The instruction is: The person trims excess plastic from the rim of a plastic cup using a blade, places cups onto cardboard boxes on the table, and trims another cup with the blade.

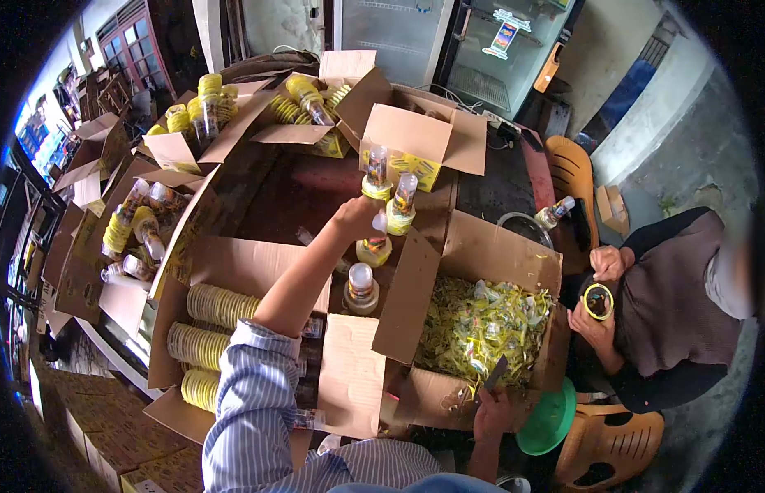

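Note:
My left hand [356, 218] reaches across the table, its fingers closed at the base of a stack of clear plastic cups with yellow rims [376, 174]; the fingertips are partly hidden. Similar stacks stand close by: one cup stack [403, 204] to the right, another [374, 242] just below the hand, and a jar-like clear stack [362, 289] nearer me. My right hand [491, 415] grips a knife [496, 374], its blade pointing up over the edge of an open carton [501, 261]. Yellow plastic strips and scraps [481, 329] fill that carton.
On the right a seated person [678, 312] holds a yellow-rimmed cup [598, 302]. A carton with rows of stacked cups [203, 345] lies at left; further cartons [419, 131] stand behind. A green basin [548, 421] and orange chair [608, 450] are at lower right.

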A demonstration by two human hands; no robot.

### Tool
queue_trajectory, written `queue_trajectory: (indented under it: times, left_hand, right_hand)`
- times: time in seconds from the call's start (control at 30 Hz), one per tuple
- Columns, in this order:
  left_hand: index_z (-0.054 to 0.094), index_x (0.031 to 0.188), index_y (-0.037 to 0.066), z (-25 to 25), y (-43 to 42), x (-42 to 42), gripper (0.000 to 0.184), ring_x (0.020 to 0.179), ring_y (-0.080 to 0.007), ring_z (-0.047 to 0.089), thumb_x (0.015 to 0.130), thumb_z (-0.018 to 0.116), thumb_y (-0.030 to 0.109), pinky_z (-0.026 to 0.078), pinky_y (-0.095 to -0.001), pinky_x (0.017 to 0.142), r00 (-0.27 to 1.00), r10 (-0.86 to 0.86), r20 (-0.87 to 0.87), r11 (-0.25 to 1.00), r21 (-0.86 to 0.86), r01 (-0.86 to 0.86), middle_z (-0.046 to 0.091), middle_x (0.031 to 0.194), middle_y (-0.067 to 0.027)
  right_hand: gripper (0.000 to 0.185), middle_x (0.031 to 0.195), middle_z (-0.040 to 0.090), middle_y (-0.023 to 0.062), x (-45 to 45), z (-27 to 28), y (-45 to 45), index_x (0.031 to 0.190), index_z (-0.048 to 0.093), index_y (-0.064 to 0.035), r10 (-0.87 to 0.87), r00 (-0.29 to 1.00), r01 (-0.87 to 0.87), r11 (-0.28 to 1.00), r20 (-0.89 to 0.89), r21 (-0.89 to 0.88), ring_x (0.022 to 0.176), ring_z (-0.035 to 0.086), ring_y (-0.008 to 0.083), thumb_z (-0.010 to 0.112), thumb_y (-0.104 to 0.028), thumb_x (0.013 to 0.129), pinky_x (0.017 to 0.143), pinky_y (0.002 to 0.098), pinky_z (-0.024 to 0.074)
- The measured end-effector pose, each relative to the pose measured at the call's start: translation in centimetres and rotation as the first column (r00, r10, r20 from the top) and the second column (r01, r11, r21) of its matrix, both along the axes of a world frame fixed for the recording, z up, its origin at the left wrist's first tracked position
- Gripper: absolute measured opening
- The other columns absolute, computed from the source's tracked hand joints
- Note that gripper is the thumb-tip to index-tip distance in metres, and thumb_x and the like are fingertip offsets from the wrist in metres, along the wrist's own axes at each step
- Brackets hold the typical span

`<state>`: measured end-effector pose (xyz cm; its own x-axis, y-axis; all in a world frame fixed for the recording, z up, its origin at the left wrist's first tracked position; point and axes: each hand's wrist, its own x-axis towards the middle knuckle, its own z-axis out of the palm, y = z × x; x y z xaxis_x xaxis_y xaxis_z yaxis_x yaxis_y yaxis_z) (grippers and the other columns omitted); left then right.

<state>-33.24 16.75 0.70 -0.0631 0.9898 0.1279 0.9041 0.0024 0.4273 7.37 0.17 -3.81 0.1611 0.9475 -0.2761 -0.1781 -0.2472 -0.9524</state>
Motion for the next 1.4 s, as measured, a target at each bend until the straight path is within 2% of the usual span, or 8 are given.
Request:
queue_trajectory:
  times: [0.07,0.27,0.5,0.6,0.87,0.9,1.3,1.4]
  left_hand:
    - [0.055,0.091,0.006,0.3,0.2,0.1,0.042,0.078,-0.029,0.058,0.057,0.069,0.027,0.047,-0.0364,0.068,0.995,-0.036,0.089,0.998,0.048,0.032,0.059,0.082,-0.0156]
    - [0.055,0.088,0.0,-5.2,1.0,-0.3,0.047,0.085,-0.0269,0.056,0.051,0.075,0.02,0.046,-0.0341,0.073,0.952,-0.2,0.231,0.959,0.247,0.141,0.058,0.088,-0.0159]
    - [0.048,0.101,0.0,-11.7,0.8,0.7,0.068,0.088,-0.027,0.054,0.046,0.077,0.029,0.043,-0.0352,0.078,0.754,-0.04,0.656,0.994,0.103,-0.037,0.056,0.09,-0.0153]
    - [0.048,0.101,0.001,-16.7,0.8,0.0,0.077,0.092,-0.0284,0.051,0.039,0.078,0.035,0.04,-0.0374,0.082,0.941,-0.023,0.337,0.978,0.204,-0.049,0.056,0.09,-0.0162]
    - [0.052,0.098,0.008,-18.3,1.9,-0.5,0.068,0.093,-0.0294,0.05,0.042,0.073,0.041,0.039,-0.037,0.084,0.935,-0.079,0.346,0.985,-0.117,0.126,0.056,0.095,-0.0151]
    - [0.05,0.101,0.008,-17.4,1.5,-0.4,0.068,0.094,-0.0294,0.05,0.045,0.073,0.039,0.038,-0.0362,0.085,0.863,-0.083,0.498,0.977,-0.131,0.17,0.054,0.099,-0.0145]
    - [0.044,0.104,0.003,-16.9,0.7,-0.1,0.078,0.094,-0.032,0.047,0.043,0.074,0.042,0.038,-0.0374,0.085,0.917,-0.009,0.4,0.989,-0.13,0.066,0.051,0.099,-0.0156]
    - [0.045,0.103,0.004,-16.3,0.4,0.4,0.075,0.093,-0.0324,0.047,0.044,0.074,0.04,0.038,-0.0371,0.084,0.977,-0.01,0.211,0.959,-0.275,0.069,0.05,0.097,-0.0147]
  right_hand:
    - [0.016,0.073,0.048,-0.0014,-1.0,1.8,0.2,0.085,0.051,-0.0049,0.016,0.994,-0.015,1.0,0.111,-0.004,0.065,0.045,0.0095,0.057,0.002,0.071,0.061,0.0214,0.0359]
    - [0.016,0.075,0.049,-0.0012,-1.7,2.2,1.6,0.085,0.05,-0.0048,0.035,0.987,-0.024,0.997,-0.155,0.071,0.066,0.046,0.0094,0.056,0.003,0.072,0.061,0.0223,0.0366]
    - [0.019,0.075,0.052,0.0003,-1.9,3.2,1.4,0.087,0.052,-0.0044,-0.075,0.987,0.072,0.997,-0.144,-0.024,0.068,0.049,0.0108,0.055,0.006,0.071,0.063,0.0234,0.0385]
    - [0.019,0.076,0.052,0.0007,-0.5,1.8,1.2,0.086,0.053,-0.0044,-0.005,0.989,0.012,0.999,-0.146,0.053,0.07,0.049,0.0117,0.056,0.006,0.071,0.065,0.0235,0.0396]
    - [0.016,0.076,0.052,0.0007,-0.9,2.5,1.1,0.084,0.053,-0.0043,-0.139,0.981,0.133,0.99,-0.139,-0.049,0.07,0.049,0.0106,0.057,0.005,0.071,0.063,0.0214,0.0397]
    - [0.017,0.076,0.052,0.0008,-0.9,2.3,1.1,0.084,0.052,-0.0041,-0.114,0.983,0.11,0.993,-0.143,-0.035,0.069,0.049,0.0106,0.057,0.006,0.071,0.063,0.0215,0.0399]
    - [0.019,0.081,0.054,0.0031,-0.7,1.0,1.2,0.087,0.052,-0.003,-0.088,0.982,0.083,0.996,-0.168,-0.033,0.073,0.051,0.0118,0.055,0.007,0.071,0.067,0.023,0.0407]
    - [0.018,0.08,0.054,0.0026,-1.1,1.4,1.1,0.085,0.053,-0.0033,-0.059,0.985,0.057,0.998,-0.165,-0.015,0.073,0.051,0.0113,0.056,0.007,0.071,0.067,0.0231,0.0407]
